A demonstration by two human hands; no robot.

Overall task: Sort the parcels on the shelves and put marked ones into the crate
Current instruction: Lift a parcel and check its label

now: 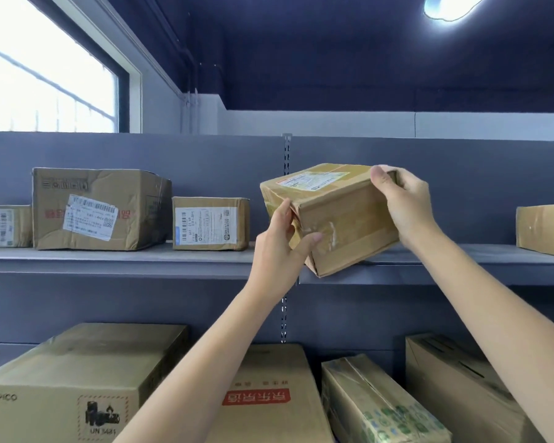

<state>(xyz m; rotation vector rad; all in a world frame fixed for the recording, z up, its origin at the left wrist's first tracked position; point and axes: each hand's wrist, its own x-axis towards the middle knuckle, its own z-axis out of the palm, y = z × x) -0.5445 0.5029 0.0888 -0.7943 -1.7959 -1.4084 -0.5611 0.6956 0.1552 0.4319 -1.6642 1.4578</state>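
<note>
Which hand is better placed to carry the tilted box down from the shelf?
Probably left: the left hand cups the tilted box at its lower corner, while the right hand only grips its upper edge.

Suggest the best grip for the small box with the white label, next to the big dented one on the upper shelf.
Take the small box by its two short side faces, coming from the front. It sits square on the shelf with its label forward. There are gaps beside it, to the dented box on the left and open shelf on the right, so likely room for fingers on each side.
</note>
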